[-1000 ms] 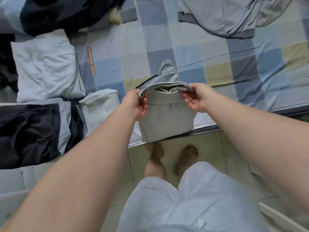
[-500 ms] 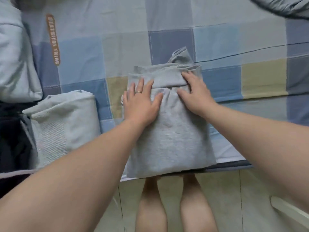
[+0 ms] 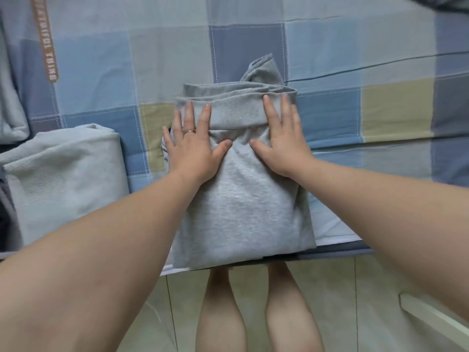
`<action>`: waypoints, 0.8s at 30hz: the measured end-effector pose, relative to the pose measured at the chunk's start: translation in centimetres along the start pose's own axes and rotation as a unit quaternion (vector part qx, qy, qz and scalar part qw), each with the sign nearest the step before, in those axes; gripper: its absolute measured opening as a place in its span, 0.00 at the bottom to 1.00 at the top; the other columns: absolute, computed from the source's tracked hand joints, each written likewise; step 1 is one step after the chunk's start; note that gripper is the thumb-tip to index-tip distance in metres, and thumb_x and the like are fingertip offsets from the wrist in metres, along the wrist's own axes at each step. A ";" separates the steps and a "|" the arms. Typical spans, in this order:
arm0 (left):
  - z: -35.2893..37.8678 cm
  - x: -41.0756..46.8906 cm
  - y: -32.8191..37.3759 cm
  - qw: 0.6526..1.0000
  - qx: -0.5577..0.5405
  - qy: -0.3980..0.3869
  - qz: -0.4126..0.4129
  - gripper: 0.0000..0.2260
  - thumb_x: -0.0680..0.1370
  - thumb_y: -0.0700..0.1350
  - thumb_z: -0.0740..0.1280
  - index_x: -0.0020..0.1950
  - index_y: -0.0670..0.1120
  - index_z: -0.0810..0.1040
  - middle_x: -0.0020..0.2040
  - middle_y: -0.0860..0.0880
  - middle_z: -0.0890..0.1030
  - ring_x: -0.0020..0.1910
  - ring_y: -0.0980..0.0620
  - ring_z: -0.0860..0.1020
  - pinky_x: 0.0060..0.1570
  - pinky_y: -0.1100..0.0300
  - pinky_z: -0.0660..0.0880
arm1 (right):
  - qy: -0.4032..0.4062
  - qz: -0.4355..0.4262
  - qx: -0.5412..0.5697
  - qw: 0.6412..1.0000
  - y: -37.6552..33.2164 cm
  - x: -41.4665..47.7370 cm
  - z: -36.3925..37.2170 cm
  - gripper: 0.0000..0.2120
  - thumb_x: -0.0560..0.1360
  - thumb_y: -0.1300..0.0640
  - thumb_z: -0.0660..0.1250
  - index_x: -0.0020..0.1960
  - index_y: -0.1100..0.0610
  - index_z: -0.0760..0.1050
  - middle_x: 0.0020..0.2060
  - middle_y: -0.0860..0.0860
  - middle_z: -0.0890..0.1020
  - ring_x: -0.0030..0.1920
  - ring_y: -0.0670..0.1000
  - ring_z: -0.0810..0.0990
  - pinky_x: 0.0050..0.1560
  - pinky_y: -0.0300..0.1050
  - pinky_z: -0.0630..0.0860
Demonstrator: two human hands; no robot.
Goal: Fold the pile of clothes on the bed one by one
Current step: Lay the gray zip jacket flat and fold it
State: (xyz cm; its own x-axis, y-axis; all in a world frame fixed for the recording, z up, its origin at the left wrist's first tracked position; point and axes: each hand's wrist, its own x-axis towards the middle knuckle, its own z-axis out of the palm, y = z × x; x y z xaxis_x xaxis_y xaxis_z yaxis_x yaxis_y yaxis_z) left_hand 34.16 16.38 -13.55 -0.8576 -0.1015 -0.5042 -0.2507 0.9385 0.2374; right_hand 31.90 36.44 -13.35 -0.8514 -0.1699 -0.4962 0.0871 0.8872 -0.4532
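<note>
Head view: left hand point(image 3: 193, 148) and right hand point(image 3: 279, 146) lie flat, fingers spread, pressing the nearly folded grey garment point(image 3: 241, 204) at the bed's point(image 3: 355, 47) near edge. A pale folded garment point(image 3: 63, 179) lies just left of it, so I judge the task partly done. An orange label point(image 3: 44, 39) beyond and left of it ends in "THING"; the rest is blurred.

Counts two hands, left hand point(image 3: 193, 148), right hand point(image 3: 281, 146); one ring point(image 3: 189, 131); one folded grey garment point(image 3: 241, 204); two pale garments, near bundle point(image 3: 63, 174) and edge bundle point(image 3: 10, 110).

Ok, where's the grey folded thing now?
In the head view, the grey folded garment lies mid-frame at the near edge of the bed, under the flat left hand and right hand, right of a pale folded garment.
</note>
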 end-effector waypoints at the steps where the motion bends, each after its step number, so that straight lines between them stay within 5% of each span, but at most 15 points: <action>1: -0.7 -0.7 0.0 0.999 -0.014 0.022 -0.025 0.41 0.76 0.69 0.62 0.82 0.58 0.46 0.83 0.50 0.40 0.81 0.44 0.40 0.78 0.40 0.41 | -0.005 0.037 0.057 0.998 -0.3 -0.6 -0.7 0.47 0.76 0.43 0.68 0.82 0.45 0.39 0.81 0.54 0.38 0.81 0.58 0.41 0.80 0.55 0.45; 4: -1.3 -2.7 -0.9 0.972 -0.155 0.054 -0.170 0.46 0.71 0.67 0.71 0.81 0.56 0.50 0.83 0.48 0.49 0.81 0.44 0.51 0.78 0.44 0.52 | 0.006 0.162 0.217 0.963 0.2 -2.0 -1.9 0.49 0.72 0.43 0.74 0.81 0.47 0.47 0.79 0.54 0.58 0.77 0.55 0.61 0.77 0.50 0.58; 7: -0.7 -4.2 -2.1 0.896 -0.347 0.026 -0.276 0.47 0.67 0.66 0.76 0.77 0.49 0.59 0.74 0.47 0.68 0.72 0.44 0.69 0.71 0.47 0.66 | -0.006 0.206 0.245 0.947 1.8 -2.7 -2.2 0.41 0.69 0.42 0.77 0.75 0.51 0.63 0.63 0.47 0.77 0.62 0.50 0.76 0.66 0.47 0.72; 11: -0.7 -4.2 -3.4 0.834 -0.440 -0.030 -0.331 0.42 0.66 0.63 0.80 0.71 0.45 0.67 0.63 0.51 0.76 0.60 0.48 0.76 0.64 0.51 0.72 | -0.091 0.243 0.362 0.895 3.0 -2.8 -2.5 0.28 0.69 0.44 0.79 0.64 0.54 0.77 0.57 0.49 0.83 0.54 0.47 0.82 0.53 0.42 0.77; 14: -1.6 -4.2 -4.1 0.798 -0.492 -0.087 -0.337 0.43 0.60 0.64 0.82 0.68 0.45 0.73 0.61 0.48 0.80 0.56 0.46 0.80 0.57 0.49 0.77 | -0.113 0.280 0.429 0.851 2.9 -3.7 -2.9 0.23 0.68 0.47 0.79 0.59 0.55 0.79 0.52 0.49 0.86 0.51 0.49 0.85 0.55 0.45 0.80; 20: -6.1 -9.5 -3.9 0.753 -0.559 -0.145 -0.316 0.36 0.61 0.64 0.80 0.63 0.46 0.81 0.56 0.49 0.85 0.53 0.50 0.84 0.60 0.52 0.77 | -0.115 0.306 0.475 0.817 0.3 -9.2 -7.0 0.15 0.72 0.50 0.77 0.53 0.57 0.81 0.49 0.51 0.86 0.48 0.49 0.85 0.45 0.43 0.79; 24: -12.4 -11.5 -1.8 0.747 -0.587 -0.132 -0.282 0.37 0.60 0.64 0.81 0.63 0.47 0.82 0.53 0.50 0.86 0.52 0.50 0.85 0.61 0.51 0.78 | -0.110 0.280 0.477 0.826 -2.6 -11.0 -13.2 0.19 0.73 0.49 0.76 0.58 0.58 0.81 0.52 0.51 0.87 0.51 0.49 0.85 0.49 0.45 0.79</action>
State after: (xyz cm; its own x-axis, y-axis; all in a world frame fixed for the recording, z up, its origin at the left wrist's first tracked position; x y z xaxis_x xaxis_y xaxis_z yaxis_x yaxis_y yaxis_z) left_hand 38.94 11.79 2.14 -0.3877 -0.1575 -0.9082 -0.8929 -0.1806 0.4125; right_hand 34.22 41.63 3.08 -0.4340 -0.0144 -0.9008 0.8926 0.1284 -0.4321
